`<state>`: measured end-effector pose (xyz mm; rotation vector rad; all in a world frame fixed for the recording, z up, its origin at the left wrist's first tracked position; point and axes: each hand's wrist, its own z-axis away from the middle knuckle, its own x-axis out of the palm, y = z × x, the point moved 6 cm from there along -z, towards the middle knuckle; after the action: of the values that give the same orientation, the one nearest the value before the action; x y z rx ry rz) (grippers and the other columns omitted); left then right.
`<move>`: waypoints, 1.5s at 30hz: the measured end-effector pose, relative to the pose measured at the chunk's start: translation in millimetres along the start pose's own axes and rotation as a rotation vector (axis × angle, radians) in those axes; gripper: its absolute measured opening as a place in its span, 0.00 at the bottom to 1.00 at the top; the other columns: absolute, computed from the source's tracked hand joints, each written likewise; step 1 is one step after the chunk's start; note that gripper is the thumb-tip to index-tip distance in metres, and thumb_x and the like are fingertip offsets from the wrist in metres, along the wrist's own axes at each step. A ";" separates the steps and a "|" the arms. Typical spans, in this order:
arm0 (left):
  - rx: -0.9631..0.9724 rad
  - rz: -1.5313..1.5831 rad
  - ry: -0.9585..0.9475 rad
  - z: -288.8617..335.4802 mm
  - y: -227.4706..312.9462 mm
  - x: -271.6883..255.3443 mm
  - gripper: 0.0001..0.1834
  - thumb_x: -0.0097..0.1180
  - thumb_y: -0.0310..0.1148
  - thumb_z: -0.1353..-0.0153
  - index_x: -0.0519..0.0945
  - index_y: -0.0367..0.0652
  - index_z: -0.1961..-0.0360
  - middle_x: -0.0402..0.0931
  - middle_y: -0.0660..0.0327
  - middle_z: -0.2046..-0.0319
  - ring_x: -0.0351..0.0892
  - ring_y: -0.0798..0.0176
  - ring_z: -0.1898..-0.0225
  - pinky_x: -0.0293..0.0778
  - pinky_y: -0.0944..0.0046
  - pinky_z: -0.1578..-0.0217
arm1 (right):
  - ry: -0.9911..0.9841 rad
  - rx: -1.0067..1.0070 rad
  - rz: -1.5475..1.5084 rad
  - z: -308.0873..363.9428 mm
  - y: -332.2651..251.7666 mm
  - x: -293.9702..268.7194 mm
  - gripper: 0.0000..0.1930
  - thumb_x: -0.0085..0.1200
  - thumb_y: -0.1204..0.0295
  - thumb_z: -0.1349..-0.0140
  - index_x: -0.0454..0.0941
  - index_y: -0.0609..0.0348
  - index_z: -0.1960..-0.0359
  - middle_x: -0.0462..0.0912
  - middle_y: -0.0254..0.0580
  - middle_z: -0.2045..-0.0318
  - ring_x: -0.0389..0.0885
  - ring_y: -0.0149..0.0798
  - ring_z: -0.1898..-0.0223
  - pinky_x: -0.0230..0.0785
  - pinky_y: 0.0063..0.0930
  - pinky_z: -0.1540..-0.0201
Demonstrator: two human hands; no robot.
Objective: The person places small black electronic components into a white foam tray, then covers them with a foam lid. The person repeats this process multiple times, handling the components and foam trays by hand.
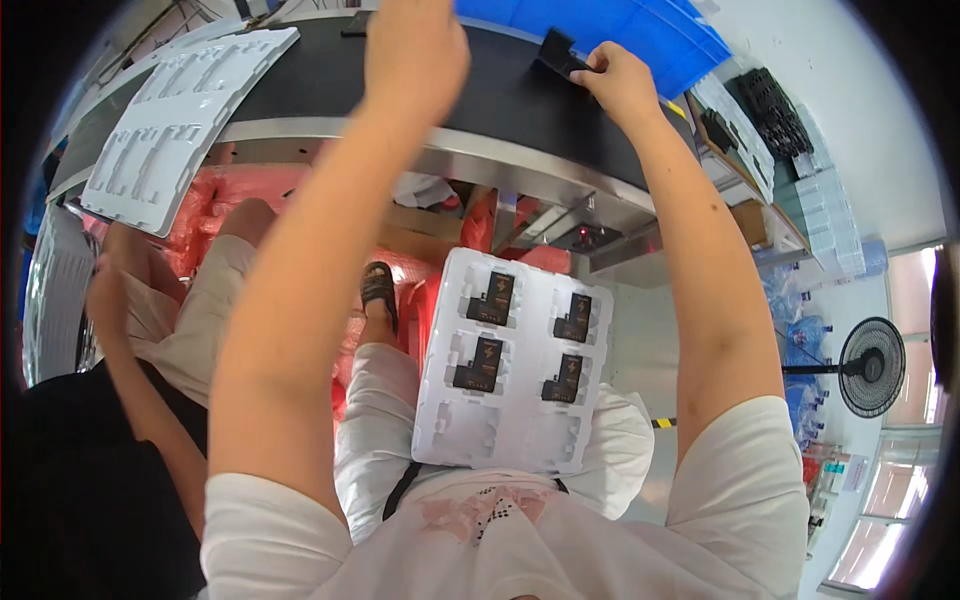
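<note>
My right hand (618, 84) pinches a black L-shaped battery (558, 52) between thumb and fingers, over the dark belt near the blue bin. My left hand (416, 58) reaches over the belt at the top edge; it is smeared by motion and its fingertips are out of view. A flat black piece (355, 25) lies on the belt just left of that hand. Across my lap rests a white moulded tray (520, 430). Several black L-shaped batteries (480, 364) with orange marks sit in its upper and middle pockets, while its two nearest pockets hold nothing.
The black belt (290, 95) has a metal front edge. A white tray (150, 150) overhangs it at left, beside a seated person's arm (155, 400). A blue bin (620, 30) stands beyond; stacked black parts (770, 110) and a fan (872, 367) are at right.
</note>
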<state>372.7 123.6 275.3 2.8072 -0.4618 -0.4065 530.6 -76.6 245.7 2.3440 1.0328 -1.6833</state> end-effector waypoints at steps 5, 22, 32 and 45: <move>-0.148 -0.238 -1.014 11.9 -87.1 83.3 0.22 0.44 0.26 0.41 0.73 0.46 0.45 0.71 0.50 0.45 0.71 0.48 0.45 0.67 0.54 0.45 | 0.063 0.073 -0.782 107.9 -26.2 -47.6 0.12 0.59 0.76 0.44 0.77 0.61 0.58 0.80 0.32 0.69 0.77 0.26 0.69 0.68 0.19 0.67; -0.043 0.013 -1.073 2.6 134.7 -11.5 0.09 0.54 0.30 0.46 0.82 0.38 0.67 0.81 0.49 0.72 0.80 0.50 0.68 0.74 0.52 0.65 | -0.401 0.300 -0.381 473.3 -0.7 22.5 0.18 0.57 0.77 0.48 0.80 0.49 0.54 0.74 0.41 0.63 0.75 0.42 0.63 0.70 0.33 0.60; -0.860 0.660 -1.528 253.1 121.6 -102.6 0.14 0.58 0.38 0.40 0.81 0.37 0.61 0.78 0.67 0.69 0.74 0.73 0.66 0.70 0.71 0.63 | -0.263 -0.036 -0.014 507.9 -42.3 11.9 0.18 0.57 0.67 0.46 0.78 0.46 0.51 0.71 0.37 0.46 0.68 0.42 0.47 0.59 0.40 0.49; -0.204 -0.126 -0.798 339.8 131.8 -144.8 0.29 0.64 0.47 0.50 0.76 0.47 0.47 0.65 0.55 0.45 0.64 0.48 0.46 0.61 0.50 0.47 | -0.137 -0.063 0.040 524.7 -40.1 15.1 0.17 0.52 0.66 0.41 0.75 0.47 0.49 0.70 0.37 0.42 0.67 0.41 0.44 0.56 0.41 0.47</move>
<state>98.5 -19.4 34.1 2.3803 -0.3569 -1.5174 84.4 -263.2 38.0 2.1628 0.9929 -1.7422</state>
